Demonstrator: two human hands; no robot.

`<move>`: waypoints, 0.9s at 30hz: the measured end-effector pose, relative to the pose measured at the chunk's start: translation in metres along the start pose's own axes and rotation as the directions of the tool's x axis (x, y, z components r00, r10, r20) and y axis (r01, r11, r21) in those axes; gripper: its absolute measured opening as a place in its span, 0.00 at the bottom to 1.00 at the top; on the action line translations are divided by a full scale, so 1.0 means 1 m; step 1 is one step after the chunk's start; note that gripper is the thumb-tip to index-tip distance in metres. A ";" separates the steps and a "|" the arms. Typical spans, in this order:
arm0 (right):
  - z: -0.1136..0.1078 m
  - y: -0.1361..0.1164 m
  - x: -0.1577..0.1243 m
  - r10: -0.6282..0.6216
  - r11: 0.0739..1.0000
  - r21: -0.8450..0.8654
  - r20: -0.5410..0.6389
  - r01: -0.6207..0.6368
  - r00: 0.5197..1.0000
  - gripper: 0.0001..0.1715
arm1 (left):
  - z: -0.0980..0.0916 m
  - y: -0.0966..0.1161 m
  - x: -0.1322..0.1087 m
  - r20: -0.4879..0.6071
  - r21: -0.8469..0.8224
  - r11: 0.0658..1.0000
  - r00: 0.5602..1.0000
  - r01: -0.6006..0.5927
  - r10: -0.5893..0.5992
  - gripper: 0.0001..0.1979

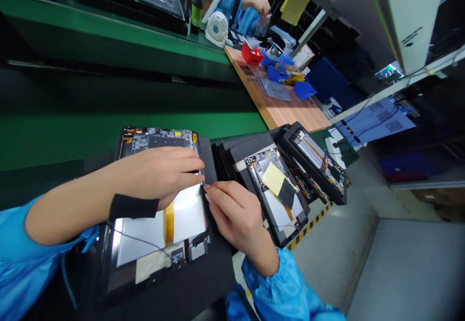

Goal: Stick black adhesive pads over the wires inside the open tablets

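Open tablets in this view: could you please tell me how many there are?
3: a tablet under the left hand, a tablet bearing a yellow note, and a tablet at far right; more may be hidden between them.

An open tablet (pixel 163 234) lies on a mat (pixel 218 272). Two more tablets (pixel 276 195) sit at its 3 o'clock, a conveyor (pixel 109 137) runs at 11 o'clock, and a wooden bench (pixel 279 108) at 2 o'clock holds a basket (pixel 252 53).
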State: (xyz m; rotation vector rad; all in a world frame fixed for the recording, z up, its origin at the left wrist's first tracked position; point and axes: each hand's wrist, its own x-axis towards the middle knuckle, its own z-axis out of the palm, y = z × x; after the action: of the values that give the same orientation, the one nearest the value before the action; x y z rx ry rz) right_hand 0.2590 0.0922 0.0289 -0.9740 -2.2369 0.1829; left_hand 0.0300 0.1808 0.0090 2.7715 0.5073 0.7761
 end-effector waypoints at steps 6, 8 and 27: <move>-0.003 0.002 0.003 -0.048 0.998 -0.026 0.075 0.050 0.996 0.14 | 0.003 -0.002 0.000 -0.044 0.053 0.998 0.998 -0.047 0.049 0.20; -0.008 0.002 0.004 -0.070 0.997 -0.035 0.135 0.076 0.988 0.14 | 0.003 -0.002 -0.001 -0.054 0.071 0.996 0.997 -0.059 0.063 0.20; -0.024 -0.007 -0.001 -0.042 0.999 0.006 0.253 0.041 0.967 0.31 | 0.000 0.001 0.001 -0.066 0.114 0.988 0.992 -0.101 0.109 0.21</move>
State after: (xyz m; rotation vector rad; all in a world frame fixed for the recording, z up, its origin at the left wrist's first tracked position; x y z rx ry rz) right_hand 0.2708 0.0830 0.0489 -0.9466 -2.4863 0.3045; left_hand 0.0310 0.1808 0.0099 2.9014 0.4324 0.9004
